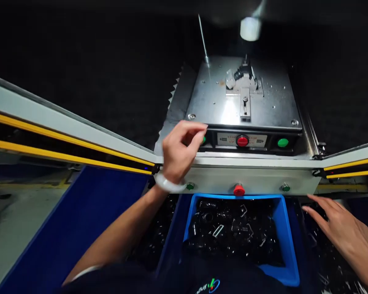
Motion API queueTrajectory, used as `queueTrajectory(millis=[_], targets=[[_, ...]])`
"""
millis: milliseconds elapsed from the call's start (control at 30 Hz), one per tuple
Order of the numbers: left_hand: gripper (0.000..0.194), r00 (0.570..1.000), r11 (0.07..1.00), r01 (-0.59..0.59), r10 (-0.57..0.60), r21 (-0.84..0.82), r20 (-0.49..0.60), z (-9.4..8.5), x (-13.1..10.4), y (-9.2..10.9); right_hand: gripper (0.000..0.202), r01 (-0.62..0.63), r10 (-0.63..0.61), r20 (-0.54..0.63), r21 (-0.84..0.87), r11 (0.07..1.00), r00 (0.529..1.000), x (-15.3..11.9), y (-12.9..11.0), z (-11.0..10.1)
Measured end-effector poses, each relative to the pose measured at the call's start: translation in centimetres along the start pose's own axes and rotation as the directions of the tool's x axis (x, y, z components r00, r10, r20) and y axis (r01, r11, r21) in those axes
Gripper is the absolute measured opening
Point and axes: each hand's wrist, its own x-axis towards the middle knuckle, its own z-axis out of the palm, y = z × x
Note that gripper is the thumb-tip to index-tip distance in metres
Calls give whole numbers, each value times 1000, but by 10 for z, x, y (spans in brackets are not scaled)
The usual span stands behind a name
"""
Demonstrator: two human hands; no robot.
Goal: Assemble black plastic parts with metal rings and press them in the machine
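My left hand (182, 147) is raised by the front left corner of the metal plate (214, 108), partly over a green button. Its thumb and fingertips come together, and what they hold, if anything, is too small to name. My right hand (339, 218) is at the lower right, over dark parts, with fingers apart and nothing in them. On the plate a fixture (245, 83) carries a black ribbed part (243, 72). A red button (242, 141) and a green button (282, 142) sit on the front panel.
Below the machine's front rail stands a blue bin (290, 245) of shiny black parts. The rail bears a red knob (239, 190) and green buttons. Yellow-striped bars (70, 141) slant away on both sides. A thin metal rod (203, 36) rises behind the plate.
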Motion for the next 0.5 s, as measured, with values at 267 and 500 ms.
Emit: queueTrajectory(millis=[267, 500], targets=[[33, 885, 949, 39, -178, 312, 431, -66, -124, -66, 39, -135, 76, 147, 455, 880, 986, 54, -31, 37], [35, 871, 864, -36, -219, 502, 439, -67, -120, -63, 30, -154, 151, 40, 427, 891, 988, 56, -27, 54]])
